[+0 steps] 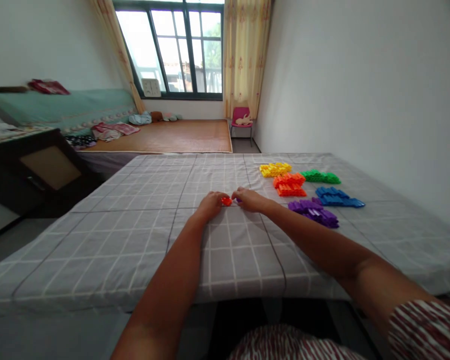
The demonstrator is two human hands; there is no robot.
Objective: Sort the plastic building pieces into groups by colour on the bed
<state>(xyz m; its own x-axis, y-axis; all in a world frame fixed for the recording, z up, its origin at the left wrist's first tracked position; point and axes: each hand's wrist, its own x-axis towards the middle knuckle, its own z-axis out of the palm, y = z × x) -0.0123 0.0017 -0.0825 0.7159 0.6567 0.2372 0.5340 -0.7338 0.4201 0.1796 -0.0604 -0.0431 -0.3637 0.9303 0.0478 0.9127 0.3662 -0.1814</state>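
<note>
Near the middle of the cloth-covered table, my left hand [211, 204] is closed on a small orange plastic piece [227, 201]. Just to its right, my right hand [249, 200] pinches a small purple plastic piece [239, 200], mostly hidden by the fingers. The two pieces are very close; whether they touch I cannot tell. To the right of my right hand lie a purple pile [315, 212] and an orange pile [289, 184] of similar-looking plastic pieces.
Beyond the orange pile is a yellow pile [275, 169]; green pieces [320, 176] and blue pieces [337, 197] lie farther right. A checked grey cloth [127, 235] covers the table. A wall [367, 90] runs along the right; a bed [183, 135] stands behind.
</note>
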